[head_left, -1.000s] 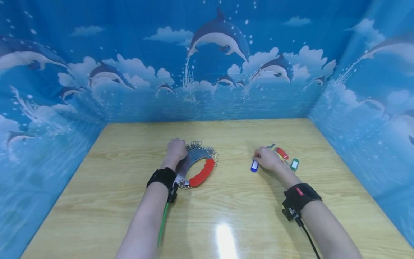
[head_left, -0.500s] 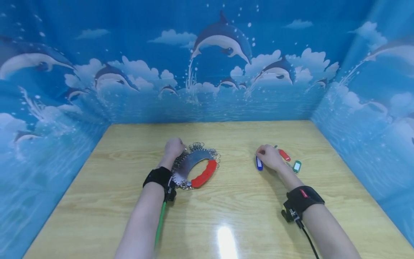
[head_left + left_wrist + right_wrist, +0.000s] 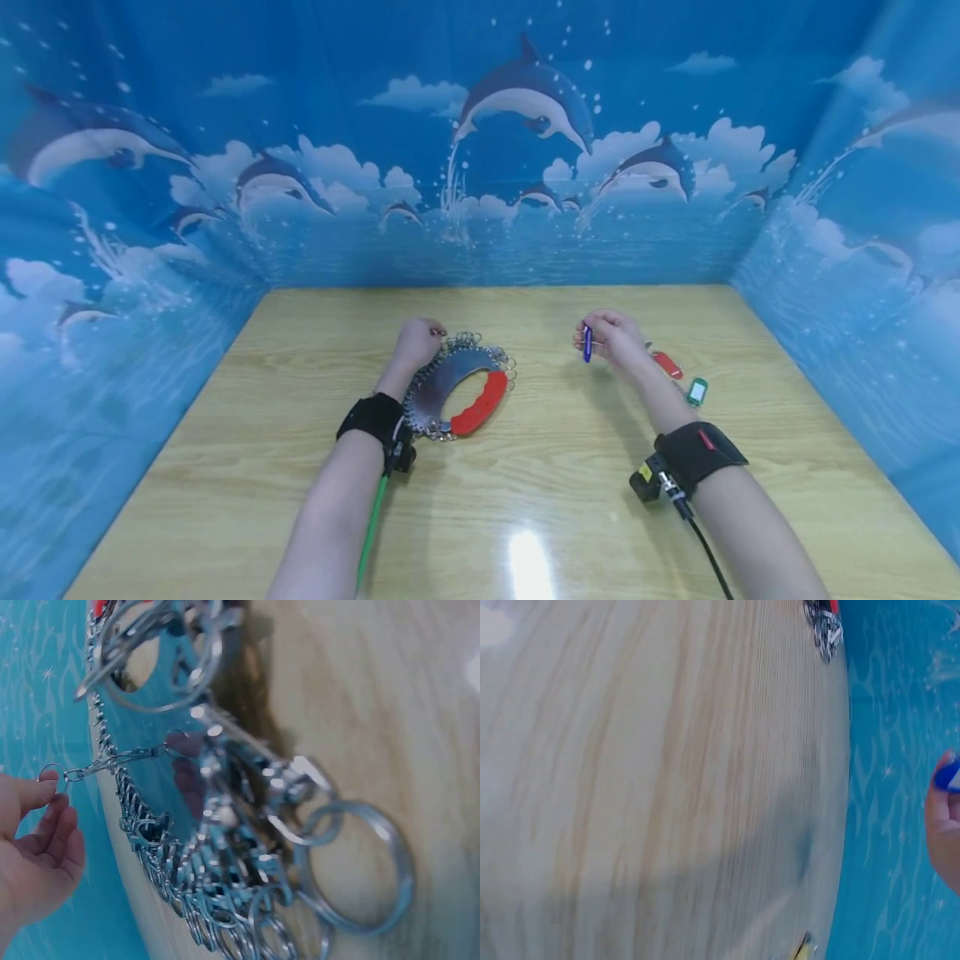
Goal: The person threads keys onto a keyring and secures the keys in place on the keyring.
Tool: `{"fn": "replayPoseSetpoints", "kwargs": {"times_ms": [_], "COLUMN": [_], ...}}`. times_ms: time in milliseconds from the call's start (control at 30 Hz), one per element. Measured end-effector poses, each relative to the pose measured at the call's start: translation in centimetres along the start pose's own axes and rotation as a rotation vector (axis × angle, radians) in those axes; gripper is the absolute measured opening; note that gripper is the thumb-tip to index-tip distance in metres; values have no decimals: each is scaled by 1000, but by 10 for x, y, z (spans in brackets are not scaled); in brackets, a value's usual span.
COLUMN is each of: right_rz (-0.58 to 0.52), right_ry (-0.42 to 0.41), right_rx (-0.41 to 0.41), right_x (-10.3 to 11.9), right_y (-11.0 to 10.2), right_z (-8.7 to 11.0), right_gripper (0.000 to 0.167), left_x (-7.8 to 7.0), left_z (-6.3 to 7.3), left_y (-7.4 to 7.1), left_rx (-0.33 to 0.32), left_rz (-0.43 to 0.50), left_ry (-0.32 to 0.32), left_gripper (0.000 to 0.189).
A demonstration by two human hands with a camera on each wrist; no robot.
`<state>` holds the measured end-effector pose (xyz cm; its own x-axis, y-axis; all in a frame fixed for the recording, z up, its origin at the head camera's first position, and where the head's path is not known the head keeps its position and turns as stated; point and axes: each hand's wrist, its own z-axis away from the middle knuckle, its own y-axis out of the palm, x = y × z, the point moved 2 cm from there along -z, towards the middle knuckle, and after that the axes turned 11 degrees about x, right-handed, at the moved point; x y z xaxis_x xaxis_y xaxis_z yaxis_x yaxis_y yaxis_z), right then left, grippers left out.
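A large metal key ring [image 3: 438,387] with a red finger-grooved grip [image 3: 480,406] lies on the table, its curved plate fringed with many small split rings on chains. My left hand [image 3: 418,342] is at its far left edge. In the left wrist view the thumb and fingers pinch one split ring [image 3: 43,771], its short chain [image 3: 112,761] drawn out taut from the plate. My right hand [image 3: 617,335] holds a blue key tag [image 3: 587,343] up above the table, between thumb and fingers. That blue tag [image 3: 948,777] shows only at the right wrist view's edge.
A red key tag [image 3: 667,365] and a green key tag [image 3: 697,392] lie on the wooden table [image 3: 525,467], right beside and behind the right forearm. A yellow piece [image 3: 803,950] shows low in the right wrist view. Dolphin-print curtains [image 3: 360,242] enclose the table's back and sides.
My right hand has lifted the blue tag off the table and moved it slightly left, away from the other tags. The left hand has turned, with its fingertips now showing at the ring.
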<state>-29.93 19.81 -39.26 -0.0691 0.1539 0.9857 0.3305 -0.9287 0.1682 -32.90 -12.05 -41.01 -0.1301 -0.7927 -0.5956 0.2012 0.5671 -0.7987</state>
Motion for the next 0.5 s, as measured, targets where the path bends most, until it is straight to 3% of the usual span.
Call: {"fn": "replayPoseSetpoints", "kwargs": {"times_ms": [233,500], "right_rz": [160,311], "right_ry": [59,99], "right_rx": [71,121], "right_x": [-10,-24], "right_y": [23,45], "right_z": [-15,-24], "right_gripper": [18,15], "left_x": [-6,-12], "left_z": [-5,-3], "left_y": [11,18], "left_rx": [-2,1], "left_rz": [-122,-133], "left_ry": [48,111], "left_gripper": [24,22]}}
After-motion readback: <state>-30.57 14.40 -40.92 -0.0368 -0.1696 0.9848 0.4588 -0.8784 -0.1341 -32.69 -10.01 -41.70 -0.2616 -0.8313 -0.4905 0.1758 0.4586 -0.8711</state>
